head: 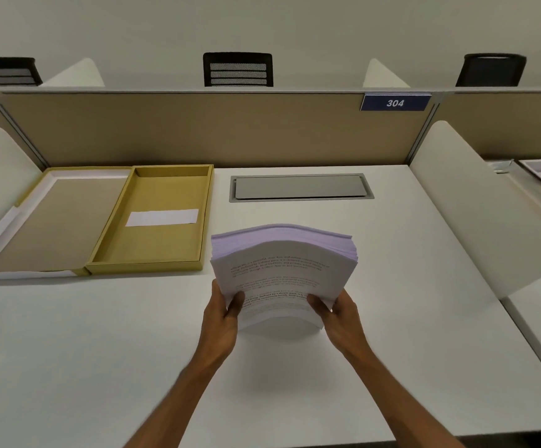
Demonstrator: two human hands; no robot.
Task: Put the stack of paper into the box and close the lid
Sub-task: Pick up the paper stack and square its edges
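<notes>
Head view, item 1: stack of paper point(282, 273), thick, printed top sheet, held just above desk point(392, 286), right of box point(156, 221). Bowed up in middle, so floppy, prob. heavy; sheets liable to slide/fan. Left hand point(222, 313) & right hand point(337, 313) clamped on near corners, thumbs on top, other fingers underneath, unseen. Better supported from below. Item 2: box empty, lid point(46, 221) folded open to left.
</notes>
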